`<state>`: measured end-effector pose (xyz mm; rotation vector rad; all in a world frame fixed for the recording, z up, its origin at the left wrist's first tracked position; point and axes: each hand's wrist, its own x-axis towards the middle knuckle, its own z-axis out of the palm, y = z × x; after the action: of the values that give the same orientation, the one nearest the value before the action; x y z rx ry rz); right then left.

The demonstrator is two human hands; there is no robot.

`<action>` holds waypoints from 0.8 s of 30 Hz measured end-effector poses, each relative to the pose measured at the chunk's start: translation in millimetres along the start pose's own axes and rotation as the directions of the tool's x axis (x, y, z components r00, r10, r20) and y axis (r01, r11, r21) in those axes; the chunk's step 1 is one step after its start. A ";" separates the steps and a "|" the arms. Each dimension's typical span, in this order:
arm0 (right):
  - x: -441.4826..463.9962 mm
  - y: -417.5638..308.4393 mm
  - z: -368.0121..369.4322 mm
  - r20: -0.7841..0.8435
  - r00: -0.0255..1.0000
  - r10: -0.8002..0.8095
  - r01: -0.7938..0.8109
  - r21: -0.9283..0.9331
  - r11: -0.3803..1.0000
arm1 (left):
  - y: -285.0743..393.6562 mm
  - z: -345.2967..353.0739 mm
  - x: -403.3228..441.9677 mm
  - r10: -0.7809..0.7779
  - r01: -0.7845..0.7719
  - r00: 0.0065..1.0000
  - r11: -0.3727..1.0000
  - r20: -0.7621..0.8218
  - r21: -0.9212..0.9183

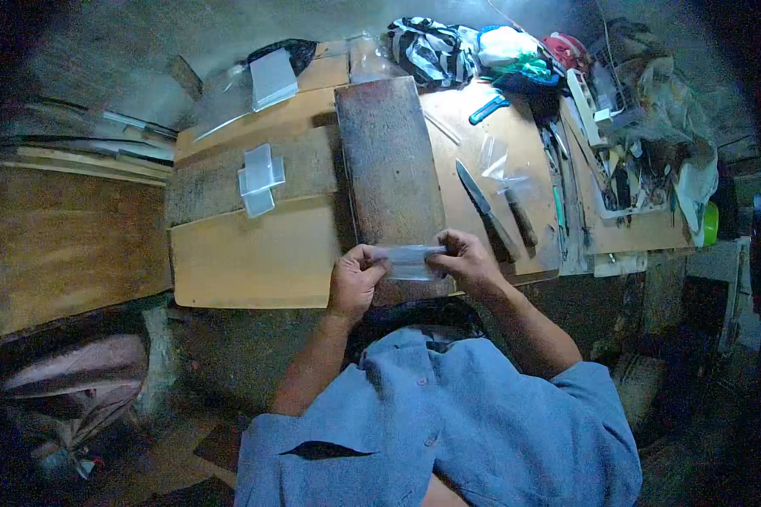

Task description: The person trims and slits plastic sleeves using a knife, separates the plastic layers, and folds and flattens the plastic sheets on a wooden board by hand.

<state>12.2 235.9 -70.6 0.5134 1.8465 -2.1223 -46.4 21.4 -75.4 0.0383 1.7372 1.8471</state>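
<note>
Clear plastic film (409,264) is pinched at opposite ends by the left hand (354,277) and right hand (468,260), held apart over the near end of the dark wooden board (389,160). Creasing is best limited by even, gentle tension.

The head view looks steeply down from above the wearer's chest. The tabletop (254,266) spans the upper middle.

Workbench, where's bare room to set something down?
The widest bare patch is front left, bordered by the clear packets, the dark plank and the workbench's front edge. The plank is bare beyond your left hand and right hand. Crowded right of that: knife, plastic scraps, blue cutter.
</note>
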 end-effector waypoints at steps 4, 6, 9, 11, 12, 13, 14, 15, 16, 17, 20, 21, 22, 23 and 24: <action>1.1 21.4 8.5 -0.096 0.991 -0.095 0.111 0.188 0.976 | -11.8 6.1 1.7 0.023 -0.023 1.000 0.980 -0.004 -0.198; 2.1 30.5 14.4 -0.124 0.986 -0.109 0.141 0.297 0.944 | -15.8 15.0 2.7 -0.005 0.006 1.000 0.975 0.004 -0.221; 0.1 37.4 28.1 -0.086 0.989 -0.119 0.138 0.279 0.950 | -13.6 21.0 1.4 -0.040 0.044 0.999 0.982 0.025 -0.185; -1.1 34.6 27.8 -0.096 0.992 -0.086 0.104 0.200 0.974 | -5.0 20.4 -0.2 -0.051 0.055 0.998 0.991 0.037 -0.125; -3.0 24.5 28.0 -0.132 0.975 -0.179 0.192 0.091 0.977 | 7.6 17.0 -0.1 -0.054 0.055 0.996 0.998 0.077 -0.018; -4.6 14.1 29.1 -0.153 0.950 -0.272 0.272 -0.020 0.962 | 17.0 12.5 -0.6 -0.063 0.053 0.992 0.995 0.111 0.087; -5.8 3.4 26.6 -0.150 0.951 -0.271 0.271 -0.020 0.962 | 21.6 9.5 -0.3 -0.063 0.053 0.992 0.995 0.108 0.086; -6.7 -7.9 21.5 -0.055 0.947 -0.316 0.300 -0.200 0.933 | 25.2 7.2 0.5 -0.102 0.066 0.976 0.981 0.192 0.182; -6.5 -13.5 18.1 0.045 0.938 -0.342 0.334 -0.371 0.867 | 26.8 6.6 1.4 -0.148 0.069 0.951 0.958 0.272 0.278; -5.0 -13.8 16.8 0.045 0.939 -0.342 0.334 -0.373 0.866 | 25.0 6.5 3.6 -0.146 0.068 0.951 0.959 0.273 0.276; 3.7 0.0 15.5 0.143 0.985 -0.096 0.116 -0.132 0.984 | 20.6 8.3 10.2 -0.120 0.009 0.947 0.937 0.297 0.348; 5.2 -2.6 17.5 0.144 0.985 -0.098 0.117 -0.134 0.984 | 23.1 12.6 10.6 -0.043 -0.001 0.980 0.975 0.195 0.224; 6.9 -6.4 20.7 0.050 0.984 -0.171 0.177 -0.143 0.974 | 24.5 15.8 11.1 0.019 -0.027 0.997 0.995 0.080 0.097; 8.4 -8.7 24.0 -0.044 0.969 -0.244 0.235 -0.157 0.959 | 22.3 16.3 13.5 0.021 -0.029 0.997 0.995 0.078 0.097; 10.4 -8.4 26.9 -0.042 0.968 -0.246 0.237 -0.159 0.958 | 17.5 15.6 18.0 0.068 -0.071 0.997 0.996 0.045 0.063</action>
<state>-3.0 210.8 -64.5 0.3355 2.1853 -2.1082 -61.8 43.8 -63.8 0.1642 1.7859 1.8255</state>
